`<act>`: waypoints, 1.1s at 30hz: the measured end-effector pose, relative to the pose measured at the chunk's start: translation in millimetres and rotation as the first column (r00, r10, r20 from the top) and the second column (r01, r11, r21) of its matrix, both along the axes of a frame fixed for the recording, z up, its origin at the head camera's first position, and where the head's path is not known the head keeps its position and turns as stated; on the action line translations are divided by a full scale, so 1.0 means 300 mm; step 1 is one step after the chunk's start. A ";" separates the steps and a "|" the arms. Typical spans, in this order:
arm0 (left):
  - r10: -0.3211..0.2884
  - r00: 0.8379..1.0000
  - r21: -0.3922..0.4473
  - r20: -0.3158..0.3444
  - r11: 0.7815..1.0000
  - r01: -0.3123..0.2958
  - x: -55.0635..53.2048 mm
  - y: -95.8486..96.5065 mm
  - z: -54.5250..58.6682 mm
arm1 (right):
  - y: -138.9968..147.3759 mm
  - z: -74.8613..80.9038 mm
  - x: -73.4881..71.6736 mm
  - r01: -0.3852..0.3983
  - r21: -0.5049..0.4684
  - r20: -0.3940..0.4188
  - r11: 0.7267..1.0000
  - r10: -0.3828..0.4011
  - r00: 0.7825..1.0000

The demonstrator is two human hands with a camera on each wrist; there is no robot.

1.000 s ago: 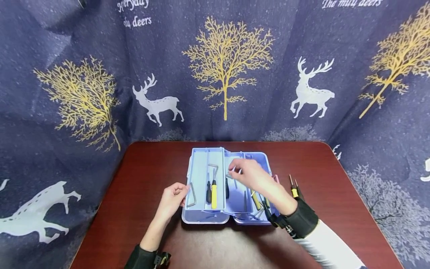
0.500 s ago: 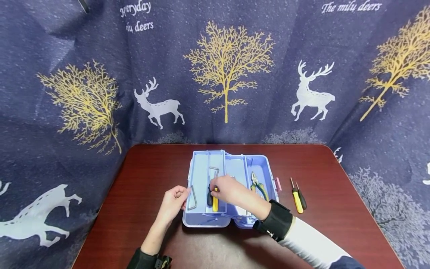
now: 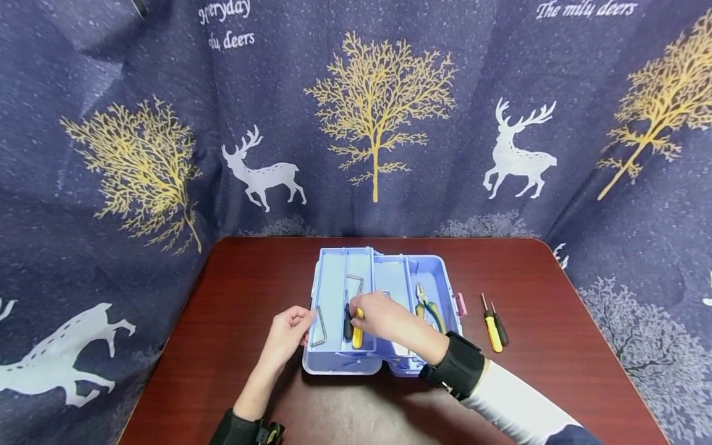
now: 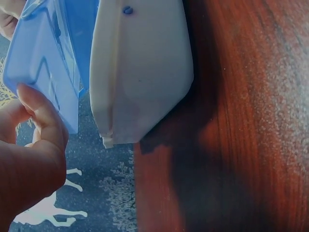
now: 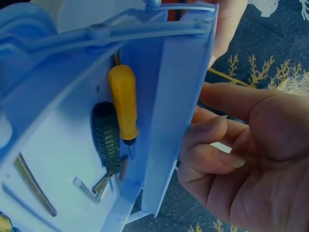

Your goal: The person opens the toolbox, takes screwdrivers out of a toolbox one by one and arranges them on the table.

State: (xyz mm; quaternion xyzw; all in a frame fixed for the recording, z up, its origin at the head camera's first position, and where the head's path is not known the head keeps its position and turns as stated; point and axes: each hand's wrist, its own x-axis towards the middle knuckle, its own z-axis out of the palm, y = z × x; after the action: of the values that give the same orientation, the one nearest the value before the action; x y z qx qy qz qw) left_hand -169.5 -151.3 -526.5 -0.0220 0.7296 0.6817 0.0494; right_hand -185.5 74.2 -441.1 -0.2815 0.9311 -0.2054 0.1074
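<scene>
A blue toolbox (image 3: pixel 342 366) stands on the table with its trays spread out. My left hand (image 3: pixel 286 334) pinches the outer edge of the raised tray (image 3: pixel 332 275), thumb against its corner in the left wrist view. Over that tray, my right hand (image 3: pixel 382 316) grips a yellow-handled screwdriver (image 3: pixel 358 338), its handle slightly tilted; the fingertips are partly hidden. Beside it lies a black-handled screwdriver (image 3: pixel 348 324). One hex key (image 3: pixel 322 327) rests in the tray's left compartment, another (image 3: pixel 361 281) near the right hand. In the right wrist view, the fingers reach behind the tray wall (image 5: pixel 178 96).
Pliers (image 3: pixel 428 309) lie in the toolbox's right section. A lower tray holds another yellow screwdriver (image 5: pixel 124 101), a black one (image 5: pixel 106 135) and hex keys. Two screwdrivers (image 3: pixel 494 330) lie on the table, right of the pink latch (image 3: pixel 460 305). A patterned curtain (image 3: pixel 372 222) hangs behind.
My right hand has moved left from the lower tray to the raised tray and taken hold of the yellow screwdriver, whose handle now tilts. The left hand stays at the tray edge.
</scene>
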 end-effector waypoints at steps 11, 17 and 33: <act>-0.012 1.000 0.008 0.018 1.000 0.011 0.001 0.000 0.004 | 0.018 -0.006 0.009 0.052 -0.060 0.021 0.997 -0.051 0.998; -0.011 1.000 0.009 0.023 1.000 0.011 0.002 0.000 0.004 | 0.031 -0.005 0.018 0.081 -0.131 0.056 0.988 -0.074 0.996; 0.004 1.000 -0.010 0.008 1.000 -0.004 0.001 0.007 0.004 | 0.074 0.018 0.041 0.095 -0.182 0.081 0.979 -0.082 0.993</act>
State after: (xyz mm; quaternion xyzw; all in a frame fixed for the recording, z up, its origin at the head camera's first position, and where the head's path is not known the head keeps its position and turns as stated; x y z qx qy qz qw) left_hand -169.1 -149.2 -525.2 -0.0265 0.7328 0.6780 0.0507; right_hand -173.1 96.3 -435.7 -0.2409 0.9150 -0.3059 0.1057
